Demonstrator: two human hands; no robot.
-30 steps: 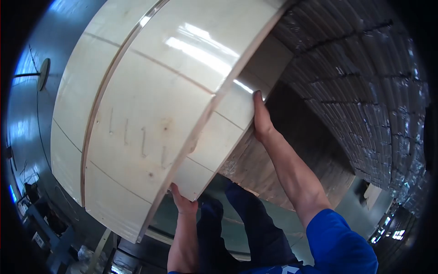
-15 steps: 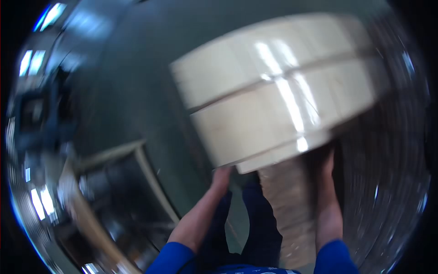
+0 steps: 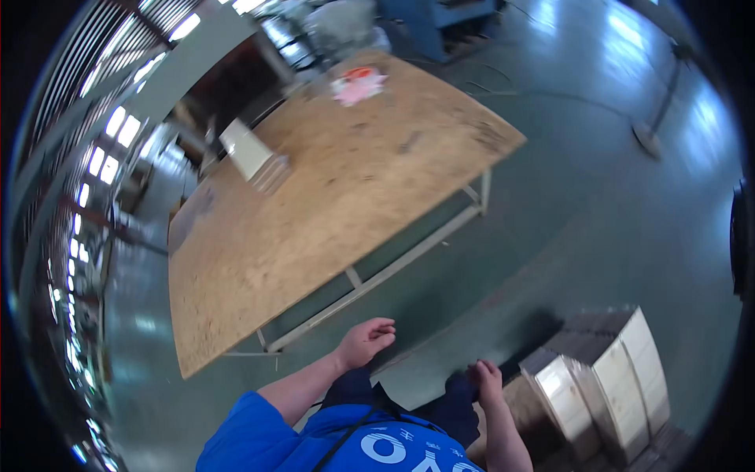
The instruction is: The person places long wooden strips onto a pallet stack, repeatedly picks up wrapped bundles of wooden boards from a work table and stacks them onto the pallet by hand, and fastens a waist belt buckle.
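Note:
My left hand point(image 3: 369, 341) hangs in front of my body, holding nothing, its thumb and loosely bent fingers slightly apart. Near my right thigh is my right hand point(image 3: 487, 379), also without anything in it, fingers relaxed and partly curled. Just to its right stands a pile of pale, glossy-faced wooden panels point(image 3: 617, 385) with darker edges, stacked in several blocks. Neither hand touches the pile.
A large wooden-topped table point(image 3: 346, 197) on a metal frame stands ahead. On it lie a small stack of pale panels point(image 3: 252, 153) and a pink-and-orange item point(image 3: 359, 86). Blue machinery point(image 3: 448, 23) is behind it; a stand point(image 3: 649, 138) with a round base is at the right.
Both hands have let go of the large pale panel stack they were carrying. Panels now stand at lower right. My view has swung round to the table.

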